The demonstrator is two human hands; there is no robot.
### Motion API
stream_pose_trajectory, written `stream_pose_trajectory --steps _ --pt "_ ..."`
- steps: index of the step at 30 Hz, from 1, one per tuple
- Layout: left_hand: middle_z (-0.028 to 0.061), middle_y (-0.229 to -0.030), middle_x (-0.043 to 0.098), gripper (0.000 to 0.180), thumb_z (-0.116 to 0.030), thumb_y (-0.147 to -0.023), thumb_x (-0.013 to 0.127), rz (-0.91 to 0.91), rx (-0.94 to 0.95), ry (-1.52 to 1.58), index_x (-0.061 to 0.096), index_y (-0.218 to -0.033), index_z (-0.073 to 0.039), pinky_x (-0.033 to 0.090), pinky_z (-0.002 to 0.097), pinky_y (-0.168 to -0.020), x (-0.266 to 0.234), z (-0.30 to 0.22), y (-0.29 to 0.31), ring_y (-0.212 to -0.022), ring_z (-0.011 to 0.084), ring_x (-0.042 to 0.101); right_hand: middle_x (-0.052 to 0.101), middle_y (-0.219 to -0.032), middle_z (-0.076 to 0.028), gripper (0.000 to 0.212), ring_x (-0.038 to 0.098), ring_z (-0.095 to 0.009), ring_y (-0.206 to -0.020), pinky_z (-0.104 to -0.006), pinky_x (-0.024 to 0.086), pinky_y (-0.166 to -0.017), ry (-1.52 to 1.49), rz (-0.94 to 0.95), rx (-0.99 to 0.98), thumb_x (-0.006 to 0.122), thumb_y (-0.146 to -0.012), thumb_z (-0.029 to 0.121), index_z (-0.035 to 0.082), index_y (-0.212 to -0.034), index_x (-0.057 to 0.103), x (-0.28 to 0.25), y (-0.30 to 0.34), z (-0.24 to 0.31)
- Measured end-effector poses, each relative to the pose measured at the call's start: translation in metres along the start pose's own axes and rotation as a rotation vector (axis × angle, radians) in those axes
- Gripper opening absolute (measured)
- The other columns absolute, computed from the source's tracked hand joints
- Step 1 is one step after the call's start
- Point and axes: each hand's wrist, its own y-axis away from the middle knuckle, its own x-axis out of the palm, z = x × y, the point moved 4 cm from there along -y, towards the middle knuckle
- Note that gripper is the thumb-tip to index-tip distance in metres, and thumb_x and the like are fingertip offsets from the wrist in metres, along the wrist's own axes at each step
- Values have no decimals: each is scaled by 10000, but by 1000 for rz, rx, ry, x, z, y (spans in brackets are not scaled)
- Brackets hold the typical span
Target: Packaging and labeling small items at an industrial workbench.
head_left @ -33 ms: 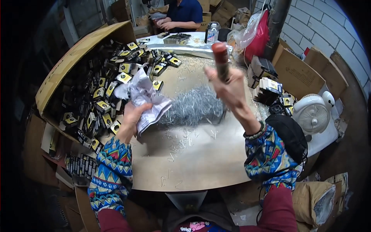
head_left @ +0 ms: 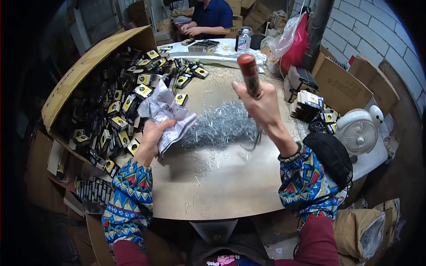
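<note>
"White-painted bricks (head_left: pixel 381 35) make up the wall on your right, and your counter (head_left: pixel 239 186) is smooth, tan and curved along its near edge. What are your hands on?"

"Your left hand (head_left: pixel 155 135) is closed on crumpled white paper (head_left: pixel 162 106), creased into stiff folds, at the left end of the wiry heap (head_left: pixel 219 126). Your right hand (head_left: pixel 266 104) grips a rounded, dark brown handle (head_left: pixel 250 73) with a red end, above the heap's right end."

"Which way do they point?"

"Your handle stands nearly upright, red end up, leaning slightly to your left; what it carries below your fist is blurred. The heap, a bristly tangle of thin, silvery bent pieces, lies mid-counter with its long axis running left to right. Loose pieces (head_left: pixel 213 162) lie on your side of it. Left of your paper, small black-and-yellow boxes (head_left: pixel 119 123) spill from a cardboard carton (head_left: pixel 88 66)."
</note>
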Motion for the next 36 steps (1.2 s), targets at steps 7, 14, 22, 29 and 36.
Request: stream_pose_trajectory --steps 7,14,22,29,36 --pt "92 -762 664 150 -75 -858 653 239 -7 555 619 -941 46 559 282 -497 80 -46 -5 -603 168 663 458 -487 23 364 425 -62 -368 -228 348 -351 -129 -139 394 682 -908 288 17 -697 562 -12 39 -8" --pt "127 -881 685 227 -93 -929 606 329 176 844 561 -1113 33 621 347 -630 135 -142 41 -729 222 702 377 -459 20 352 368 -99 -336 -258 332 -358 -626 -710 294 638 -950 257 70 -699 477 -13 84 -6" --pt "50 -1051 653 285 -162 -959 587 351 243 593 570 -1217 -43 572 313 -761 76 -115 37 -882 174 654 357 -502 51 313 356 -82 -393 -257 334 -405 -981 -1080 -79 616 -967 336 133 -785 463 -63 72 -1" --pt "117 -935 686 322 -96 -857 671 -134 239 181 590 -1129 56 590 350 -701 -68 -70 -3 -789 227 688 442 -515 22 277 437 -91 -375 -269 403 -372 -965 -904 -98 638 -944 161 77 -726 490 -33 30 34" --pt "87 -891 693 327 -120 -761 767 -324 366 -175 660 -1021 47 529 316 -692 -27 -92 10 -728 196 659 424 -504 35 288 460 -97 -374 -260 393 -365 -818 -703 -116 641 -940 179 102 -727 463 -31 -10 50"
